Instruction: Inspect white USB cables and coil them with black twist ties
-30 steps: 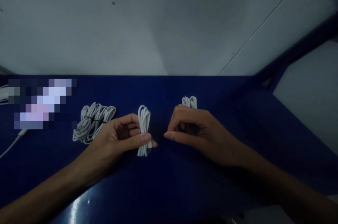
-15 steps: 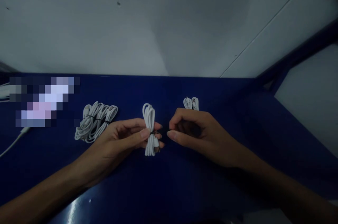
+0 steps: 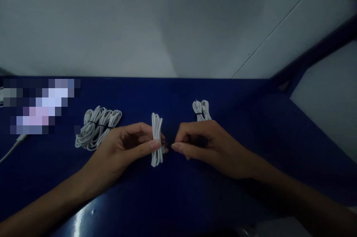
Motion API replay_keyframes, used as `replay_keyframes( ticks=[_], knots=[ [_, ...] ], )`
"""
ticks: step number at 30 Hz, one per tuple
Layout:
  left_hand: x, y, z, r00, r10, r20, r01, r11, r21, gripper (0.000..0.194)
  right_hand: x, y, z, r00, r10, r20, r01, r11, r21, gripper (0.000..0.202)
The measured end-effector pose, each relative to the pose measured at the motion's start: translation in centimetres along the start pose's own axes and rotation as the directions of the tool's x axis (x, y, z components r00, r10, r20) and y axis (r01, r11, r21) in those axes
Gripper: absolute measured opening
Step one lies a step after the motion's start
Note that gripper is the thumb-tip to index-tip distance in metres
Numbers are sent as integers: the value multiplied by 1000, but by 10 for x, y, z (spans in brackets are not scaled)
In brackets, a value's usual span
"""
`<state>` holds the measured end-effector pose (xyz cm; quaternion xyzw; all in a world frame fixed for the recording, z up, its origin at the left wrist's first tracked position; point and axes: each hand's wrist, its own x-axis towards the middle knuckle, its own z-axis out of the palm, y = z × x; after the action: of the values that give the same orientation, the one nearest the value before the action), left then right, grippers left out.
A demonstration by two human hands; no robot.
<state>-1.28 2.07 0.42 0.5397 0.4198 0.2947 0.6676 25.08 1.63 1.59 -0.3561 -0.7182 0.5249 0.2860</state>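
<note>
Near the middle of the head view, my left hand (image 3: 131, 144) grips a folded white cable bundle (image 3: 157, 129) between thumb and fingers, its loops standing upright. A thin black tie (image 3: 165, 143) sticks out from the right side of the bundle. My right hand (image 3: 200, 144) is just right of it, thumb and index finger pinched together at the dark end of the tie; its other fingers are curled and partly hidden.
Tied white cables (image 3: 97, 127) lie in a pile on the blue table (image 3: 173, 199), left of my left hand. Two more tied bundles (image 3: 201, 109) lie behind my right hand. A blurred-out bright object (image 3: 44, 106) with a white cord is at the left. A pale wall rises behind.
The cable bundle has turned slightly in my left hand, whose fingers now sit more behind it. My right hand has moved a little left and down, closer to the bundle.
</note>
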Motion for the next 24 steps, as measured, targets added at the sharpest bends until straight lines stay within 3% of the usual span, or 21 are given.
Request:
replay_keyframes(
  ticks=[5,16,24],
  knots=[
    [-6,8,9,988,126,-90,-115,987,114,7,-1,0,-3,998,47,32,-49,995,91,27],
    [-9,5,4,986,148,-81,-146,989,31,10,0,1,-4,996,66,-55,-53,978,204,9],
    [-8,6,4,961,191,-199,-185,982,49,13,-1,0,-8,994,75,-77,-56,973,226,10]
  ],
)
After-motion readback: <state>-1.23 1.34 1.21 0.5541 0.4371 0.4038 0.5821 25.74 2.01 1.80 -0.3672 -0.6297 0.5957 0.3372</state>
